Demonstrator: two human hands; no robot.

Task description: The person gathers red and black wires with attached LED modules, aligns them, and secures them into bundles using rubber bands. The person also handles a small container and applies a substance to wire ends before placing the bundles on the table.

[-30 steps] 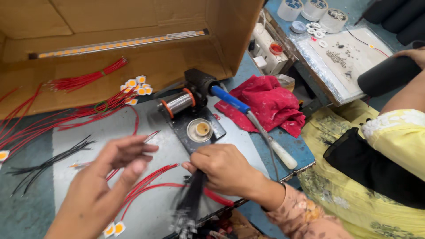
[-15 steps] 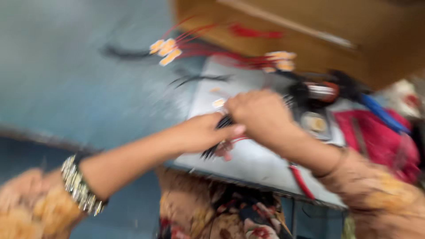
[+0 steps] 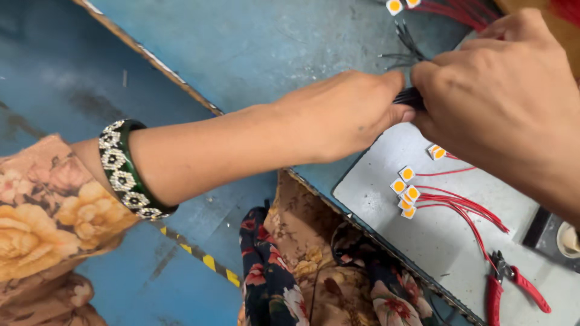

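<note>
From the head camera, the left hand (image 3: pixel 338 118) reaches across from the left, its fingers pinched together on a bundle of thin black wires (image 3: pixel 409 96); a green bangle studded with white beads (image 3: pixel 127 170) circles its wrist above a floral sleeve. The right hand (image 3: pixel 501 102) meets it from the upper right, fingers curled tight onto the same bundle, so both hands touch over the wires, whose loose frayed ends fan out just above the knuckles. Below the hands lies a smooth pale grey sheet (image 3: pixel 447 241) on the scuffed blue desk (image 3: pixel 254 42). On that sheet rest small square white chips with round yellow centres (image 3: pixel 406 193), each trailing thin red wires (image 3: pixel 465 208) that sweep to the right. Red-handled pliers (image 3: pixel 510 290) lie near the sheet's lower right corner. More chips of that kind and red wires sit at the top edge.
</note>
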